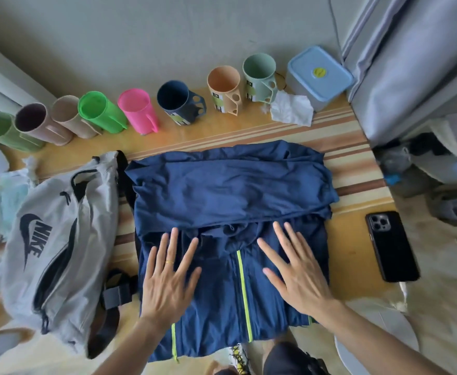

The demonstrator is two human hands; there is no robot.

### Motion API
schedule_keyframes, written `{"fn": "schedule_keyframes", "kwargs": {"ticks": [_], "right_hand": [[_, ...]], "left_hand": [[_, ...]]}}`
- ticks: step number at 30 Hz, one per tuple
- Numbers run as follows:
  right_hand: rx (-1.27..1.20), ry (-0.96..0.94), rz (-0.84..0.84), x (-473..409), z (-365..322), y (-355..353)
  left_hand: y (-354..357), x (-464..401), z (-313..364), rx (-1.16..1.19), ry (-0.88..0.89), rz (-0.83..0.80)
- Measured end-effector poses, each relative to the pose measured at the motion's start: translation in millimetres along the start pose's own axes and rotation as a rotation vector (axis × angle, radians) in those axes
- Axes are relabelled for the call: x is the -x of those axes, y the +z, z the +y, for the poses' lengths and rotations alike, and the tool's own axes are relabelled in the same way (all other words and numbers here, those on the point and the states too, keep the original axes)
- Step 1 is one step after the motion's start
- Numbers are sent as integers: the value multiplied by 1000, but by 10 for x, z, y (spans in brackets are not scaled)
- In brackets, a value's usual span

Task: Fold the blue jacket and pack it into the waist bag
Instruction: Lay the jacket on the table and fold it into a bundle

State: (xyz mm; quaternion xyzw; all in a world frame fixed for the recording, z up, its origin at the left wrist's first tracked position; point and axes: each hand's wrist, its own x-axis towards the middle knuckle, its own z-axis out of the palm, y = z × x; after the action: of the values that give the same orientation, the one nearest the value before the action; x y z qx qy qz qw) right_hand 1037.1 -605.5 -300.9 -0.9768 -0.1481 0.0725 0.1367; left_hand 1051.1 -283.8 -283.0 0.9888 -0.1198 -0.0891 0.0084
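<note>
The blue jacket [230, 196] lies partly folded in the middle of the table, its far part doubled over and its neon-yellow zipper running toward me. My left hand [169, 277] rests flat on the jacket's near left part, fingers spread. My right hand [296, 269] lies flat on the near right part, fingers spread too. Neither hand holds anything. The grey waist bag [57, 255] with a dark logo lies to the left of the jacket, its zipper open and its black strap beside the jacket's edge.
A row of coloured plastic cups [138, 110] lies along the far edge. A blue-lidded container [319, 74] and a crumpled tissue [292, 109] sit at the far right. A black phone [391, 246] lies right of the jacket. Plastic bags [8, 196] clutter the left.
</note>
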Motion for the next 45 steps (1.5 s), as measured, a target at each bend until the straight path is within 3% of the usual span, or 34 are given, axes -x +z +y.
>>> {"fn": "schedule_keyframes", "kwargs": {"ticks": [5, 12, 16, 19, 22, 26, 32, 37, 40, 45], "right_hand": [[46, 67, -102, 628, -388, 385], [-71, 538, 167, 1522, -579, 353], [-283, 716, 114, 1779, -411, 447], [-467, 757, 102, 1627, -358, 439], [-700, 914, 155, 1464, -349, 429], [-817, 962, 157, 1542, -248, 487], [-932, 859, 205, 1672, -204, -194], [-979, 845, 321, 1204, 46, -925], [-1017, 846, 394, 603, 234, -1257], [-1291, 1015, 515, -684, 601, -1507]], "left_hand": [[284, 568, 57, -43, 42, -120], [304, 1612, -104, 44, -211, -120], [357, 1915, -179, 222, -362, -134], [404, 1892, -201, 322, -383, -70], [406, 1829, -203, 392, -491, 14], [450, 1807, -270, 436, -435, 24], [-10, 1787, -285, 940, -458, 30], [-564, 1324, -418, 1051, -517, 121], [-928, 716, -441, 1226, -701, 160], [-1253, -475, -741, 1951, -1062, 105]]}}
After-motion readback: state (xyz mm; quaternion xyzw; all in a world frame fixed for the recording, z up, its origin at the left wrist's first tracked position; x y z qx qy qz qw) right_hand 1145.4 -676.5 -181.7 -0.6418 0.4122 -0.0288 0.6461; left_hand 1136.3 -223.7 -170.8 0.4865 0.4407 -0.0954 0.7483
